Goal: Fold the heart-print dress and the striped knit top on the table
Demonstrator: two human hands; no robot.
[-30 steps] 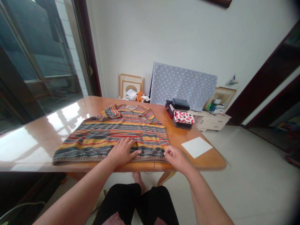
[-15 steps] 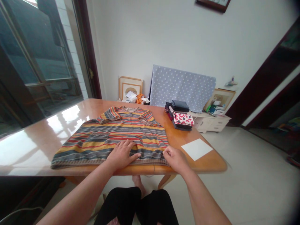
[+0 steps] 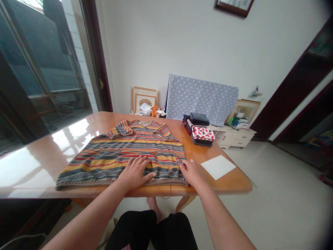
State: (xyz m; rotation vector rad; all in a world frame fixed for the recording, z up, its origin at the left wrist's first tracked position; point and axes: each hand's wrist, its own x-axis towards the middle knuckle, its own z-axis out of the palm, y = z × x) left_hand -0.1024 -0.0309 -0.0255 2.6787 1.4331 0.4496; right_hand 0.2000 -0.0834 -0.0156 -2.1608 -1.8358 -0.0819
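A short-sleeved striped shirt (image 3: 140, 146) in orange, yellow, red and grey lies spread on the wooden table, its neckline at the far side and its ribbed hem along the near edge. My left hand (image 3: 134, 173) rests flat on the lower middle of the shirt, fingers spread and thumb pointing right. At the shirt's lower right side edge is my right hand (image 3: 194, 172), its thumb and forefinger close together on the cloth. The other right fingers are bent and partly hidden.
A white sheet of paper (image 3: 218, 167) lies on the table (image 3: 234, 182) to the right. Behind it stands a stack of folded clothes (image 3: 200, 130). Past the far table edge are a dotted grey cloth (image 3: 201, 97), picture frames (image 3: 145, 95) and a low white cabinet (image 3: 236, 138).
My right hand has turned slightly at the shirt's right edge, with its fingers reaching a little further forward. My left hand and the shirt stay in place. The view has tilted up slightly.
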